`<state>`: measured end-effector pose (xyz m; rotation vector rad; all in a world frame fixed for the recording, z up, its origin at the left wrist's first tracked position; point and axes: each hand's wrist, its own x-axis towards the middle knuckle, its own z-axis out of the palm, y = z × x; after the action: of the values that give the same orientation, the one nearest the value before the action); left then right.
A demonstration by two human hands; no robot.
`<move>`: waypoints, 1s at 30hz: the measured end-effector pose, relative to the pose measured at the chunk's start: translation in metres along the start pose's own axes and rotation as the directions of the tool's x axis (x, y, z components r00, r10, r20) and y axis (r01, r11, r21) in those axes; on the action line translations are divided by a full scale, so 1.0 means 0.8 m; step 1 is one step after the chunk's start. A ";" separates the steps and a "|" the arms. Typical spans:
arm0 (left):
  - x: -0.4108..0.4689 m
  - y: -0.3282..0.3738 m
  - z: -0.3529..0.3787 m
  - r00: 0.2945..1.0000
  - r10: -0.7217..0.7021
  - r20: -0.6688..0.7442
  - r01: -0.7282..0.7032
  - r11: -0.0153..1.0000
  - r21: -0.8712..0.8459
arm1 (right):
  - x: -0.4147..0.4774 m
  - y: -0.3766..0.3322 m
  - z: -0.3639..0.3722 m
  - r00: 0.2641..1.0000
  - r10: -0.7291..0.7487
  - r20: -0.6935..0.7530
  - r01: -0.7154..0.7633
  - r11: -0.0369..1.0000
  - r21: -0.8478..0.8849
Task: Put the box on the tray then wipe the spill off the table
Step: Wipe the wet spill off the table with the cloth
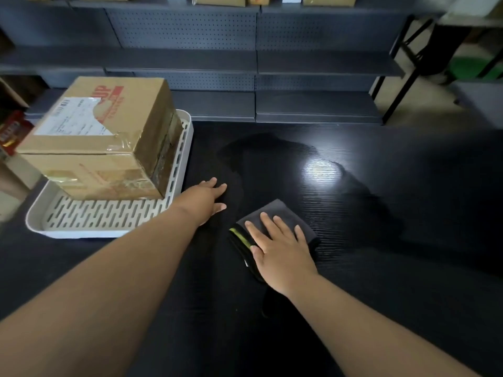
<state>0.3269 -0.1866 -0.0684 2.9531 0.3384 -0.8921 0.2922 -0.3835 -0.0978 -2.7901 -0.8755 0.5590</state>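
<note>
A taped cardboard box [100, 137] with a shipping label sits on the white slotted tray [103, 217] at the left of the black table [381, 268]. A wet spill [272, 151] spreads over the table's middle and trails to the right, with a bright light glare on it. A folded dark grey cloth [275, 213] with a yellow-green edge lies just in front of the spill. My right hand [280, 248] rests flat on the cloth, fingers spread. Just right of the tray, my left hand [208, 198] lies flat on the bare table and holds nothing.
Dark grey pegboard shelving [255, 63] runs behind the table's far edge, with cardboard boxes on its top shelf. A red package [12, 131] shows at the far left. A black folding-table frame [408, 63] stands at the back right.
</note>
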 end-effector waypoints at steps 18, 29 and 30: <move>0.002 0.007 0.015 0.996 -0.079 0.042 0.081 0.996 -0.041 | 0.012 0.052 -0.012 0.941 0.325 -0.094 -0.320 0.945 0.063; 0.020 0.012 0.008 0.995 -0.089 -0.052 0.083 0.990 -0.116 | 0.066 0.110 -0.046 0.921 0.388 -0.014 -0.385 0.917 0.109; 0.023 0.014 0.006 0.994 -0.093 -0.050 0.086 0.989 -0.123 | 0.073 0.113 -0.048 0.919 0.395 -0.013 -0.391 0.914 0.109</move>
<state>0.3420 -0.1941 -0.0827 2.8750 0.5119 -0.7693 0.3987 -0.4249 -0.1037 -2.8770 -0.2596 0.5884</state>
